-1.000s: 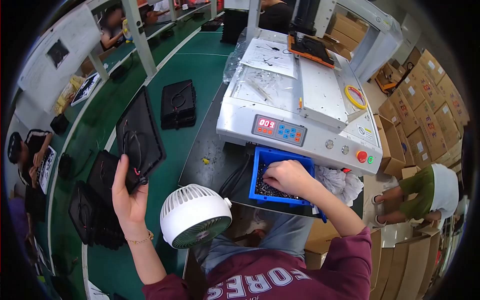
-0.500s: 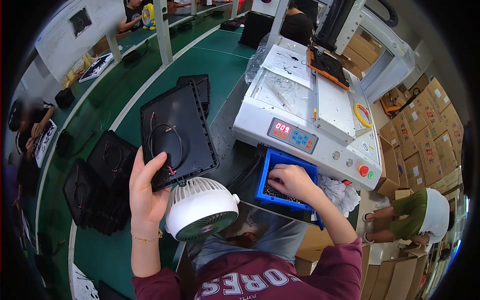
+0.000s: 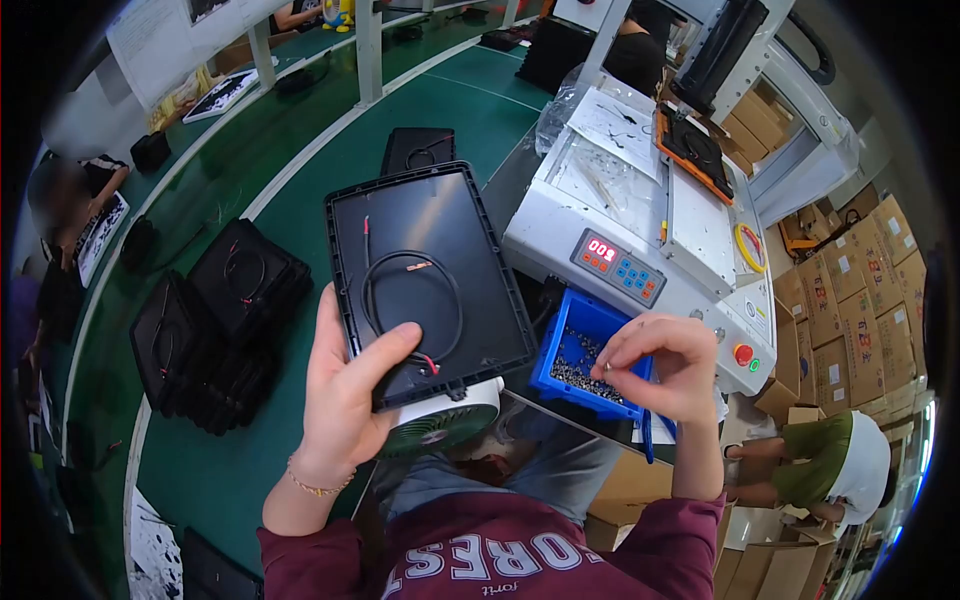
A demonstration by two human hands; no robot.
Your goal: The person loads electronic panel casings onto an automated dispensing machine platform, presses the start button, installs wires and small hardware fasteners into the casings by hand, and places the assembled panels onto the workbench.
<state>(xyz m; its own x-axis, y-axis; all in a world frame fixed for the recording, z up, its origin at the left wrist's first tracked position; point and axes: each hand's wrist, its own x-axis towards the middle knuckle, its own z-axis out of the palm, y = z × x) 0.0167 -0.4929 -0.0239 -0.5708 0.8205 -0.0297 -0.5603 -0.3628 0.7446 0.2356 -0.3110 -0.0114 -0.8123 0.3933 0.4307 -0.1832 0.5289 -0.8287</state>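
The left hand grasps a black panel by its near-left corner, thumb on the face by a looped cable. The right hand pinches a small metal piece over the blue bin, below the white machine.

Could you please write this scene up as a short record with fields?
Left hand: grips a black panel bearing a coiled cable
Right hand: pinches what looks like a small metal piece
Blue bin: below the right hand, holding loose metal parts
Machine: white, red display lit
Fan: partly hidden by the panel
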